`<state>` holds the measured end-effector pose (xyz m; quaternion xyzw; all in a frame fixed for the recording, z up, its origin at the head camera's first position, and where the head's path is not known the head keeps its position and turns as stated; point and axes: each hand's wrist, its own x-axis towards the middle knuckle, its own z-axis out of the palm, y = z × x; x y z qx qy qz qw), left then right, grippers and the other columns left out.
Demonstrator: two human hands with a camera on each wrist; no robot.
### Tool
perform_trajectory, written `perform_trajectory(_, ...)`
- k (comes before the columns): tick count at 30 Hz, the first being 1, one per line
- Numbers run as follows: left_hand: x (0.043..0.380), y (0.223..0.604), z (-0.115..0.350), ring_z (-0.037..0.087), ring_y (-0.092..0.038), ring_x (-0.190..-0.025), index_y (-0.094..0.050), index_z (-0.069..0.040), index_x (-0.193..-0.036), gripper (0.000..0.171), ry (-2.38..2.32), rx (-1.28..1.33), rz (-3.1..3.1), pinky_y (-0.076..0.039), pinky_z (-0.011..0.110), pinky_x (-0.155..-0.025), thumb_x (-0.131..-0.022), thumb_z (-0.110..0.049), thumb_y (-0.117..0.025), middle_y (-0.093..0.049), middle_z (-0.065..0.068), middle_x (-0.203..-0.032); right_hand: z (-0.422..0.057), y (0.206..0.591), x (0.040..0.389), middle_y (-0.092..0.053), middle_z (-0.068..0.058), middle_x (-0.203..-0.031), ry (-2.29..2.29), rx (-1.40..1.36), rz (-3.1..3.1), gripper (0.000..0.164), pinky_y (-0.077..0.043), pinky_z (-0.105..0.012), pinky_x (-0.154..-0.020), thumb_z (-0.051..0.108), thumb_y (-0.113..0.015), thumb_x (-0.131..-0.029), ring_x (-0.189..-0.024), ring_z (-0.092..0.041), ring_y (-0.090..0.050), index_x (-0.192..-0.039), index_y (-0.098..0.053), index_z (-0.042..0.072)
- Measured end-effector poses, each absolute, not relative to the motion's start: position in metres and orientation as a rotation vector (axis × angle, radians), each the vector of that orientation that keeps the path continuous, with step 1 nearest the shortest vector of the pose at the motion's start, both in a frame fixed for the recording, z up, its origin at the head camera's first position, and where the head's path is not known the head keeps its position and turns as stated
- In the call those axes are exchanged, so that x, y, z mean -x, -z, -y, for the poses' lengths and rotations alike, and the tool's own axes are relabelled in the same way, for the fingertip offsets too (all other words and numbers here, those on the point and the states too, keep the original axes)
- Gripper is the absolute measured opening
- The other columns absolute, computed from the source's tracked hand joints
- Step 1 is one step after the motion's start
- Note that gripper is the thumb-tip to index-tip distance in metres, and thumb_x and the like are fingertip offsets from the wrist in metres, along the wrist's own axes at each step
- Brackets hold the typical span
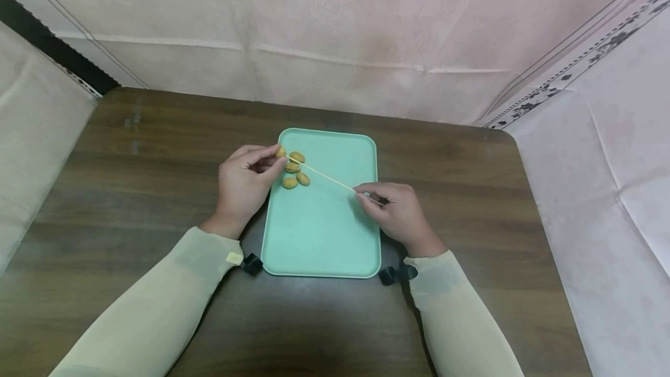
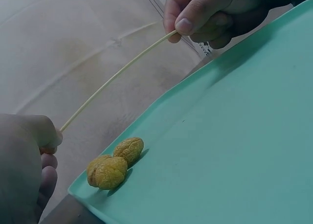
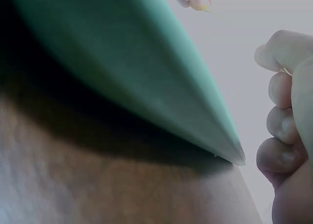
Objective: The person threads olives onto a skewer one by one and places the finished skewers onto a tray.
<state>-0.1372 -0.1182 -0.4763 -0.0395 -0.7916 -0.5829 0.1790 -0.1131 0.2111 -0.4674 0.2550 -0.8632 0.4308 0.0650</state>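
Note:
Between thumb and fingertips, my left hand [image 1: 246, 182] pinches a wrinkled yellow fruit [image 1: 281, 152] over the far left corner of the mint-green tray [image 1: 327, 243]. A thin pale wooden skewer [image 1: 327, 177] runs from those fingertips to my right hand [image 1: 395, 211], which pinches its other end above the tray's right side. The skewer [image 2: 115, 76] bows slightly in the left wrist view, where the left fingers hide its tip and the held fruit. Several more wrinkled yellow fruits [image 1: 290, 182] lie on the tray close by the left hand.
The tray lies on a dark wooden table [image 1: 157, 191]. Pale cloth [image 1: 335, 28] hangs behind the table and along both sides. Dark straps [image 1: 252, 264] with small wrist devices sit at both light sleeves, beside the tray's near corners.

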Motion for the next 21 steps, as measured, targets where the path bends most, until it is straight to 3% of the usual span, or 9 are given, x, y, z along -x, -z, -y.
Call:
perform_trajectory(12, 0.1309, 0.4698, 0.1127, 0.008, -0.075, -0.095, -0.086, -0.01, -0.127, 0.032, 1.655, 0.119, 2.244, -0.063, 0.014, -0.083, -0.099, -0.023, -0.091, -0.077, 0.003, -0.111, -0.2104, 0.467, 0.1112, -0.072, 0.004, -0.081, -1.344, -0.735, 2.6, 0.014, -0.046, -0.023, -0.056, 0.013, -0.081, -0.106, -0.065, -0.011, -0.054, -0.117, -0.088, 0.008)
perform_trajectory(21, 0.1304, 0.4675, 0.1096, 0.008, -0.075, -0.095, -0.088, -0.016, -0.126, 0.028, 1.649, 0.124, 2.242, -0.063, 0.014, -0.082, -0.099, -0.024, -0.091, -0.076, 0.0, -0.11, -0.2083, 0.4632, 0.1112, -0.065, 0.005, -0.075, -1.345, -0.735, 2.595, 0.015, -0.045, -0.024, -0.055, 0.015, -0.081, -0.106, -0.064, -0.012, -0.053, -0.117, -0.088, 0.008)
